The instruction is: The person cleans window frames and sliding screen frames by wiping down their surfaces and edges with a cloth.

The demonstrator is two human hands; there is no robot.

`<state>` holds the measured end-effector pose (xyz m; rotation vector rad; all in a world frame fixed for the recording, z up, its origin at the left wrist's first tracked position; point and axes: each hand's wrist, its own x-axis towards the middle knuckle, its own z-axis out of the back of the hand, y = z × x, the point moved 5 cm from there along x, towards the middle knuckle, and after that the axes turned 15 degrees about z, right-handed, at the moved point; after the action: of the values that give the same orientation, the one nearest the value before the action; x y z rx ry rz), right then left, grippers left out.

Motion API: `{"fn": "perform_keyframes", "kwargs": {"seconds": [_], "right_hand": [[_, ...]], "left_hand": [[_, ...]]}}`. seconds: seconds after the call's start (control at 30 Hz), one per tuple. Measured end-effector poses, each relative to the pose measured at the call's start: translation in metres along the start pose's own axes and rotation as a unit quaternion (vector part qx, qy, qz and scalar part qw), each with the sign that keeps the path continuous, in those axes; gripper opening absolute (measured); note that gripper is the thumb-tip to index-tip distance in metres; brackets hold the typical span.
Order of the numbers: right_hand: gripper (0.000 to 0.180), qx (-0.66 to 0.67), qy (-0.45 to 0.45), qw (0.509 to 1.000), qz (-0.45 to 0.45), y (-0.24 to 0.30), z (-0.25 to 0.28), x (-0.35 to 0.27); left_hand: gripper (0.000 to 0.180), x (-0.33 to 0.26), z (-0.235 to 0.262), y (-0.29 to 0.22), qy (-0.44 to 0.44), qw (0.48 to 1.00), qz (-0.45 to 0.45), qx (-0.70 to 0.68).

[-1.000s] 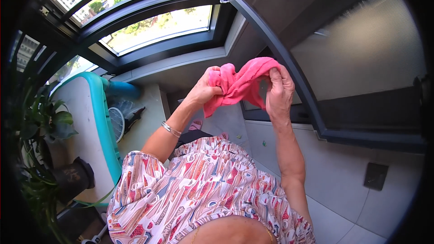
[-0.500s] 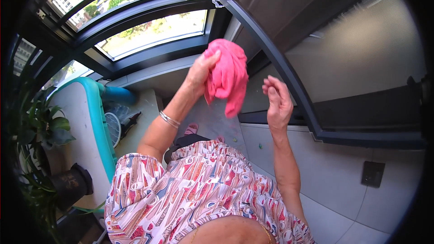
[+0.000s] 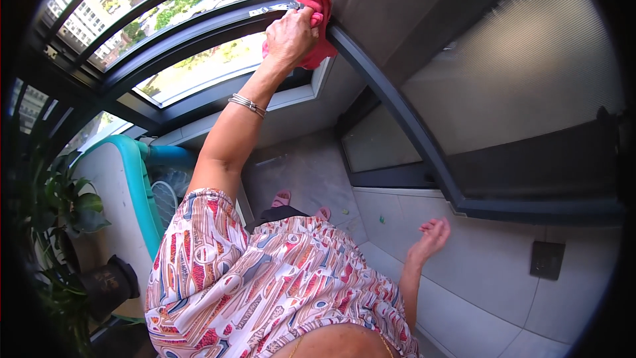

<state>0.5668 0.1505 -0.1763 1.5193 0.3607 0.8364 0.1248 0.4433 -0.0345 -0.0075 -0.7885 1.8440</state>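
Note:
My left hand (image 3: 290, 38) is closed around a bunched pink cloth (image 3: 320, 50). It presses the cloth to the corner of the dark window frame (image 3: 199, 34), beside the metal hinge arm (image 3: 266, 9). Part of the cloth hangs below the fingers, and the palm side of the grip is hidden. Down at the right, my right hand (image 3: 429, 242) hovers in front of the tiled wall. Its fingers are loosely bent and apart, with nothing in them. An open window sash (image 3: 396, 116) swings inward between the two hands.
A teal-edged table or cabinet (image 3: 126, 159) stands at the left with potted plants (image 3: 83, 205) and a dark pot (image 3: 109, 285). Beside it lies a blue cylinder (image 3: 171, 155). A dark wall socket (image 3: 547, 260) sits on the tiled wall (image 3: 477, 258) at the right.
My left hand has carried the pink cloth up and away from my body to the frame corner. My right hand has dropped lower, toward my side.

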Motion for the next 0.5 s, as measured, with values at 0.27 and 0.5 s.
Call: {"fn": "perform_keyframes", "kwargs": {"seconds": [0.27, 0.5], "right_hand": [[0.046, -0.044, -0.002, 0.926, 0.376, 0.098, -0.007, 0.038], [0.051, -0.058, -0.004, 0.966, 0.250, 0.097, -0.032, 0.059]], "left_hand": [[0.045, -0.005, -0.014, 0.027, 0.035, 0.996, 0.011, -0.078], [0.037, 0.013, -0.008, 0.045, 0.080, 0.945, 0.153, -0.279]]}}
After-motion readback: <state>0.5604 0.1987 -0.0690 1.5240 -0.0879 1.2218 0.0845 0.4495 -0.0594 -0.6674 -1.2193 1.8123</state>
